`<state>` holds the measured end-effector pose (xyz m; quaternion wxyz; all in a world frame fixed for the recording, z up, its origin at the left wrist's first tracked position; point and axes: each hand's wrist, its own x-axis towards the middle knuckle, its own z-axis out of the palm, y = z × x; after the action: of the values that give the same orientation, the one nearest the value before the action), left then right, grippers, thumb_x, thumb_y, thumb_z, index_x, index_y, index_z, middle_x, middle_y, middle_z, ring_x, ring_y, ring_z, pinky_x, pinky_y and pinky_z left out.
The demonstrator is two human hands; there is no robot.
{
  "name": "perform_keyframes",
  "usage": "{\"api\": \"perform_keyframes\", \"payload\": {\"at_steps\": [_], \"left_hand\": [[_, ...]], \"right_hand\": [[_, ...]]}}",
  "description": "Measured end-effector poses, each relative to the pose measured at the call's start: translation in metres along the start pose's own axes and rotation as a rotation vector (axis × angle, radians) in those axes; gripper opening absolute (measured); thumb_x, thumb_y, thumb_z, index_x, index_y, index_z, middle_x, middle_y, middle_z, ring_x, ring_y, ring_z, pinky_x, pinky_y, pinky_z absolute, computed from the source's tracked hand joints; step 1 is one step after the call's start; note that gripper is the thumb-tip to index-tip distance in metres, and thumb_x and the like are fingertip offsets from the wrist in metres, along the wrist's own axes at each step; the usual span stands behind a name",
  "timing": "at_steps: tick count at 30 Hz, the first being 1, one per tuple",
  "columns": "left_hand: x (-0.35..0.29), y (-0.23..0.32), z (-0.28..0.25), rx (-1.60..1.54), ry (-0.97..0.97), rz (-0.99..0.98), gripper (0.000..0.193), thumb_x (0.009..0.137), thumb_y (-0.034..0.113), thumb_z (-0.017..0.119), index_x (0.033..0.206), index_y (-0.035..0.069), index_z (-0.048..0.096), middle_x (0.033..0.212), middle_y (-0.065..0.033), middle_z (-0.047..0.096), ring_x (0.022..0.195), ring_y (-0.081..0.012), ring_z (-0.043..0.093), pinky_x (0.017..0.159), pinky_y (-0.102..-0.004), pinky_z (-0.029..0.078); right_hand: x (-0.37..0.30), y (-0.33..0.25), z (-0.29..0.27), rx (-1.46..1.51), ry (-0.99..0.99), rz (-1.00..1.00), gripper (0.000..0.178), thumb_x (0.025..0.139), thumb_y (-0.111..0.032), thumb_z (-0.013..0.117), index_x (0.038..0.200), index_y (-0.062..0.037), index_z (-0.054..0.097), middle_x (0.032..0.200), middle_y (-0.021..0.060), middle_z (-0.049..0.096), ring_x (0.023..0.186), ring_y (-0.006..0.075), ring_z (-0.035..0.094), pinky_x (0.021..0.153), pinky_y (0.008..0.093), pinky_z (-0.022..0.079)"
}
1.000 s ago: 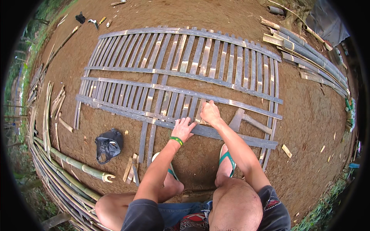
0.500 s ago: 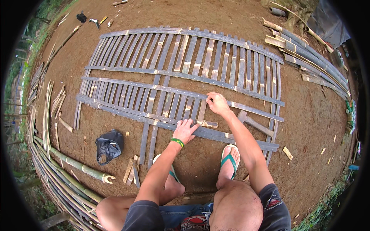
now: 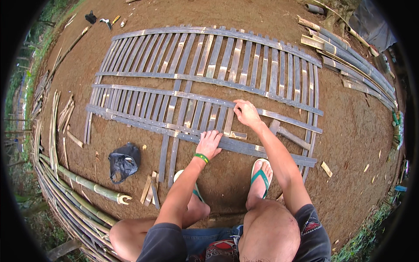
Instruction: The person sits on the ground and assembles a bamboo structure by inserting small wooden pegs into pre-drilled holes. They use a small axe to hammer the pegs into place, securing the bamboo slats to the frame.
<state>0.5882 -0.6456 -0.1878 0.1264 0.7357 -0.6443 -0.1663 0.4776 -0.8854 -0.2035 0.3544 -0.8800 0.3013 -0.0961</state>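
Note:
A bamboo frame of dark slats and long rails lies on the ground before me, its lower panel point(image 3: 144, 105) closest to my feet. My right hand point(image 3: 247, 114) is closed in a pinch at the lower panel's upper rail, by the top end of a bamboo slat point(image 3: 228, 122). My left hand point(image 3: 210, 144) bends its fingers over the panel's lower rail point(image 3: 242, 146), left of that slat's bottom end. The fingertips of both hands are partly hidden. Beside the slat lies a short bamboo offcut point(image 3: 238, 135). Right of it rests a hammer-like tool with a wooden handle point(image 3: 294, 138).
Beyond is the upper slatted panel point(image 3: 209, 56). A black plastic bag point(image 3: 124, 162) and several short bamboo pieces point(image 3: 150, 188) lie to the left. Bamboo poles point(image 3: 83, 187) line the left edge; split bamboo point(image 3: 349, 56) is stacked far right. My sandalled feet stand close to the lower rail.
My left hand has shifted slightly, its thumb drawn in from the slat's bottom end toward the fingers. My right hand keeps its place on the upper rail. The view has tilted a little.

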Motion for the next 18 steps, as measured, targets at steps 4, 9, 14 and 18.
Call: {"api": "perform_keyframes", "payload": {"at_steps": [4,9,14,18], "left_hand": [[-0.0015,-0.0024,-0.0025,-0.005,0.000,0.018,0.069,0.069,0.022,0.087,0.130,0.010,0.058,0.125,-0.0092,0.054,0.122,-0.0286,0.051,0.105,-0.0447,0.037],[-0.0016,-0.0033,-0.0045,-0.055,-0.004,0.028,0.067,0.070,0.018,0.086,0.130,0.010,0.058,0.125,-0.0096,0.053,0.121,-0.0300,0.050,0.105,-0.0449,0.036],[-0.0021,-0.0050,-0.0050,-0.063,-0.005,0.040,0.068,0.070,0.017,0.086,0.131,0.010,0.057,0.125,-0.0094,0.053,0.120,-0.0299,0.050,0.105,-0.0449,0.036],[-0.0024,-0.0053,-0.0045,-0.068,-0.002,0.044,0.069,0.069,0.016,0.086,0.131,0.010,0.057,0.124,-0.0093,0.052,0.119,-0.0298,0.051,0.104,-0.0449,0.037]], "right_hand": [[-0.0009,0.0005,-0.0009,0.039,-0.008,0.007,0.010,0.087,-0.010,0.067,0.088,-0.0006,0.071,0.131,0.0111,0.068,0.110,0.0395,0.064,0.099,0.0475,0.050],[0.0000,0.0048,-0.0018,0.091,-0.021,0.008,0.010,0.087,-0.011,0.068,0.088,-0.0011,0.071,0.132,0.0106,0.067,0.111,0.0395,0.063,0.100,0.0465,0.050],[-0.0004,0.0054,-0.0009,0.093,-0.026,0.018,0.011,0.087,-0.012,0.068,0.088,-0.0014,0.071,0.132,0.0102,0.067,0.112,0.0393,0.063,0.100,0.0463,0.050],[-0.0003,0.0071,0.0000,0.092,-0.020,0.006,0.011,0.087,-0.012,0.068,0.088,-0.0012,0.071,0.132,0.0107,0.067,0.112,0.0398,0.063,0.100,0.0467,0.050]]}}
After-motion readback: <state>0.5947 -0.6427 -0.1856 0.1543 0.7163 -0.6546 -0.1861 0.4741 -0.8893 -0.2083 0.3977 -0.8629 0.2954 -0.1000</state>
